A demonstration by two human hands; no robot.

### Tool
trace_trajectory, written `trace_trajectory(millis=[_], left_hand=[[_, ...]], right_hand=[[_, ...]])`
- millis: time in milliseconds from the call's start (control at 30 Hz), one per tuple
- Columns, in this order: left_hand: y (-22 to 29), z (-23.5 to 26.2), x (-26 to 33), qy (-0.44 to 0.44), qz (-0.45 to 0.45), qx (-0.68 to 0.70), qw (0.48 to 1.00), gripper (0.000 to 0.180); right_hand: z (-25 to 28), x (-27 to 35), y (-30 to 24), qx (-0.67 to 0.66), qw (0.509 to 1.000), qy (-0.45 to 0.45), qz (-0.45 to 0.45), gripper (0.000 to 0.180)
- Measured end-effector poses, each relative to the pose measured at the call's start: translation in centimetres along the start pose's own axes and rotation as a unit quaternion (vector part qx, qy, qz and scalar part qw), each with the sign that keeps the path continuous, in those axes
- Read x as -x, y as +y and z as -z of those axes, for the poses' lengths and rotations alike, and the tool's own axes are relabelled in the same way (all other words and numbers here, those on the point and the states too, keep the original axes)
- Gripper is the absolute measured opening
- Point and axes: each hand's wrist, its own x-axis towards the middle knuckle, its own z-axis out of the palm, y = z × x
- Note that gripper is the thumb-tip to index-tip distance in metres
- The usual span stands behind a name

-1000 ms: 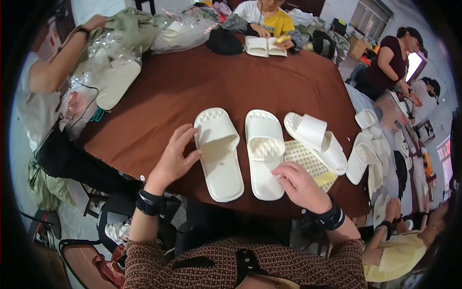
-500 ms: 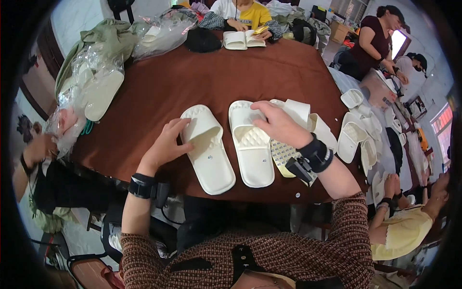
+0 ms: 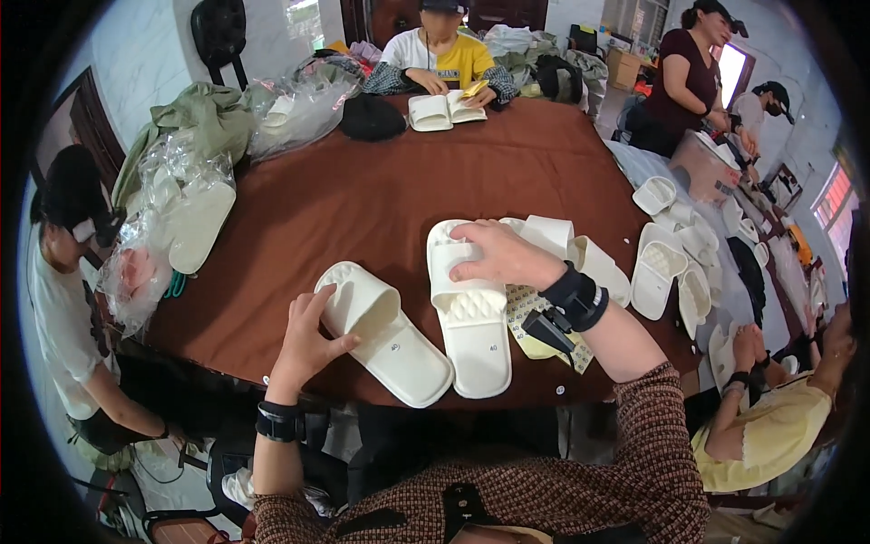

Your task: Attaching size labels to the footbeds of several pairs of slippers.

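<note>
Two white slippers lie side by side on the brown cloth in front of me, heels toward me. My left hand (image 3: 310, 343) grips the strap's left side on the left slipper (image 3: 395, 349), thumb and index finger apart around its edge. This slipper is tilted, its toe to the left, its heel close against the other one. Over the strap of the right slipper (image 3: 480, 340) my right hand (image 3: 509, 254) is closed, thumb and finger on the white upper. A yellowish sheet of small round stickers (image 3: 530, 317) lies under my right wrist.
More white slippers (image 3: 660, 267) are along the right side. Plastic-bagged slippers (image 3: 199, 213) and a black cap (image 3: 372, 118) lie at the left and far side. Across the brown table (image 3: 435, 172) a person handles a white pair; other people stand or sit at both sides.
The left slipper has turned, its toe swinging left and its heel moving right against the right slipper. Both slippers are slightly nearer me. My view has tilted up a little.
</note>
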Motion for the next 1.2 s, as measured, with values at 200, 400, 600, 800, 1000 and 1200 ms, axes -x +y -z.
trace_trajectory(millis=[200, 400, 600, 800, 1000, 1200], left_hand=[[0.1, -0.3, 1.6, 0.078, 0.041, -0.006, 0.996, 0.08], [0.1, -1.3, 2.4, 0.15, 0.048, -0.075, 0.985, 0.079], [1.1, -2.1, 3.7, 0.158, 0.058, -0.131, 0.977, 0.08], [2.5, -1.9, 5.0, 0.138, 0.029, -0.107, 0.984, 0.077], [2.7, -1.6, 6.0, 0.124, 0.064, -0.035, 0.99, 0.059], [-1.2, -1.4, 5.2, 0.203, 0.058, -0.068, 0.975, 0.046]], right_hand=[[3.3, 3.0, -3.3, -0.045, 0.999, -0.007, -0.016, 0.041], [6.8, 6.8, -4.9, -0.114, 0.989, 0.078, -0.056, 0.032], [7.2, 8.3, -3.1, -0.277, 0.914, 0.291, -0.057, 0.017], [4.6, 9.8, -1.4, -0.307, 0.906, 0.229, -0.18, 0.015], [2.0, 10.6, -1.8, -0.44, 0.866, 0.138, -0.192, 0.014], [0.6, 10.3, -3.2, -0.541, 0.802, 0.095, -0.236, 0.021]])
